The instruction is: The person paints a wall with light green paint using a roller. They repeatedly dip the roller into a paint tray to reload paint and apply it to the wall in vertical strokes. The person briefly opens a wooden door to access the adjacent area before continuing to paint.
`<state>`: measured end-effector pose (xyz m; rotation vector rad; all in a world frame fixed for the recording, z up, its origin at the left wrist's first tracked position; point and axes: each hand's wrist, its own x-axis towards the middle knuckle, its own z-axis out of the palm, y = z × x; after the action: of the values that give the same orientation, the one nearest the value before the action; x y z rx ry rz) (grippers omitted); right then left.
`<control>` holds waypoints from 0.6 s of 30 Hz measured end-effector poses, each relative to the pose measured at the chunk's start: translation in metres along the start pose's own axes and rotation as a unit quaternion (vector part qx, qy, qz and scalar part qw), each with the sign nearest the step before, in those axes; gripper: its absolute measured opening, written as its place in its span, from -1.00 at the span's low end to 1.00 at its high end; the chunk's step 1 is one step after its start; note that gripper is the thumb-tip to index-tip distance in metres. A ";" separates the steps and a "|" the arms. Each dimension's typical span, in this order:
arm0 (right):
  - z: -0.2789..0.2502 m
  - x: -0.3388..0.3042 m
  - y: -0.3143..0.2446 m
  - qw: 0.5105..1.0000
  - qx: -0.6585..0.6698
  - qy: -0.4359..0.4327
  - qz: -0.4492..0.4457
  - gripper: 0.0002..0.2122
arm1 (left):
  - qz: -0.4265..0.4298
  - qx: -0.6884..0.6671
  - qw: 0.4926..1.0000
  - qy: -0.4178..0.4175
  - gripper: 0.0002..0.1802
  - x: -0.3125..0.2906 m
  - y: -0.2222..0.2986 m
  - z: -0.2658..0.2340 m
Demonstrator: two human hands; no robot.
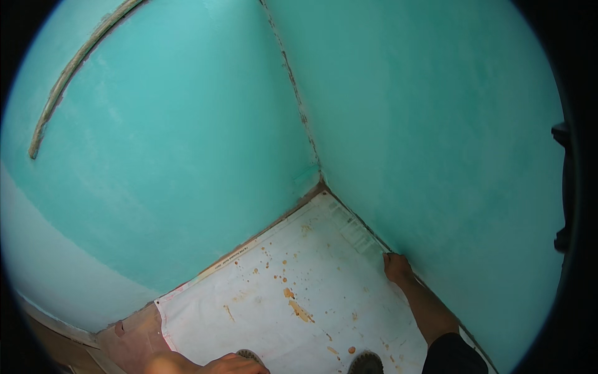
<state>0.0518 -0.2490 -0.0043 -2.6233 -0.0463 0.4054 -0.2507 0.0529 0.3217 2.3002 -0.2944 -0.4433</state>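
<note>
A white banner sheet [261,318] lies on the floor in the corner, spattered with tan and orange-brown paint drops. My right hand [397,268] is at its right edge, close against the right wall, with the fingers closed on that edge. The fingertips are partly hidden in the gap by the wall. My left hand [233,364] shows at the lower edge, its back turned up. Most of its fingers are cut off by the picture's edge, so I cannot tell whether they hold anything.
Turquoise painted walls [187,156] meet at a corner with a rough, unpainted seam [293,81]. A pale strip [81,62] runs along the left wall. Reddish-brown floor [134,333] shows at the lower left. Two shoe tips [366,363] stand on the sheet. Dark fittings [562,240] stick out at the far right.
</note>
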 end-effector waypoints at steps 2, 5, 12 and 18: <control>0.002 -0.003 0.004 1.000 -0.008 -0.011 0.007 -0.58 | -0.005 -0.001 1.000 -0.002 -0.73 0.000 0.000 -0.001; 0.007 -0.005 0.008 1.000 -0.009 -0.025 0.014 -0.57 | -0.007 0.001 1.000 0.000 -0.73 -0.001 0.002 -0.002; 0.017 -0.005 0.015 0.999 -0.035 -0.017 -0.014 -0.57 | -0.024 -0.001 1.000 0.007 -0.71 -0.002 0.004 -0.004; 0.021 -0.002 0.022 0.998 0.003 0.020 -0.062 -0.58 | -0.023 0.006 1.000 0.007 -0.72 -0.002 0.003 -0.005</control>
<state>0.0430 -0.2594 -0.0318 -2.6051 -0.1926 0.3097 -0.2506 0.0549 0.3281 2.3241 -0.2382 -0.4491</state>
